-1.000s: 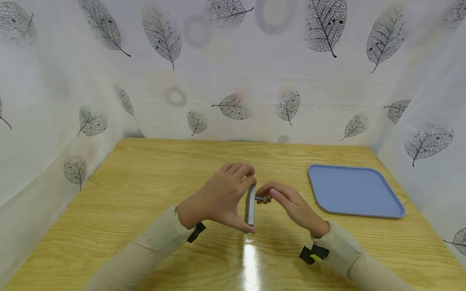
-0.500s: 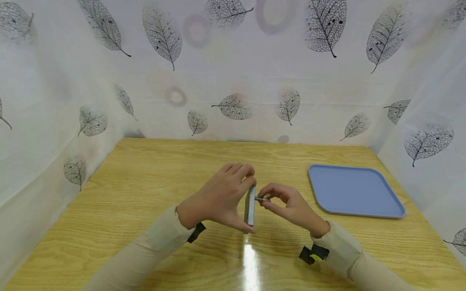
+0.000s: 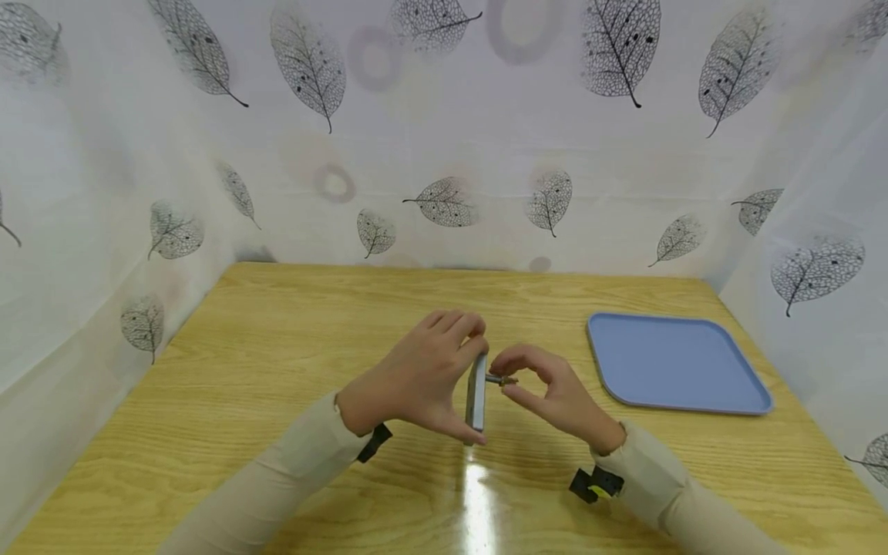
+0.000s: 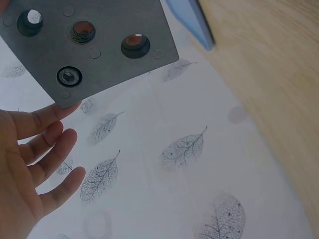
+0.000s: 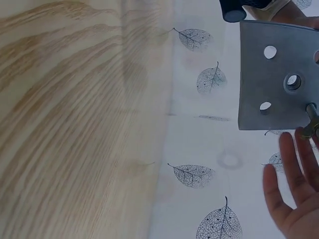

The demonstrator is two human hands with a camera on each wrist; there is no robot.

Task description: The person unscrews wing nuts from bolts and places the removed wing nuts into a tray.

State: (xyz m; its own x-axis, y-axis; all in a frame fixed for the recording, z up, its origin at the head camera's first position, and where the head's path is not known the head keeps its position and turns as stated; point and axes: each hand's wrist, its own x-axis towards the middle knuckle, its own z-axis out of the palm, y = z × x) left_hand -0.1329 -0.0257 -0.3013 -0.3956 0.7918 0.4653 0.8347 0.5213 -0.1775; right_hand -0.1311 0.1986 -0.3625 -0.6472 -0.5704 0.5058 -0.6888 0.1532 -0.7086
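Observation:
In the head view my left hand (image 3: 423, 378) holds a grey metal plate (image 3: 476, 393) on edge, thumb below and fingers above. The left wrist view shows several round holes in the plate (image 4: 109, 55), one filled by a hex-socket bolt head (image 4: 69, 76). From the other face the bolt's shank (image 3: 492, 378) sticks out toward my right hand (image 3: 555, 389). A brass-coloured wing nut (image 3: 509, 381) sits at the shank's outer end, between my right thumb and curled forefinger. In the right wrist view fingertips touch the wing nut (image 5: 310, 130), which is partly cut off by the frame edge.
A blue tray (image 3: 680, 362) lies on the right of the wood-grain table (image 3: 312, 331). White leaf-print sheets (image 3: 444, 139) enclose the back and sides. Each wrist wears a black device, such as the right one's camera (image 3: 597, 484).
My right fingers went from loosely apart to pinching the wing nut, then loosened slightly with thumb and forefinger still around it. My left hand and the plate stay in place.

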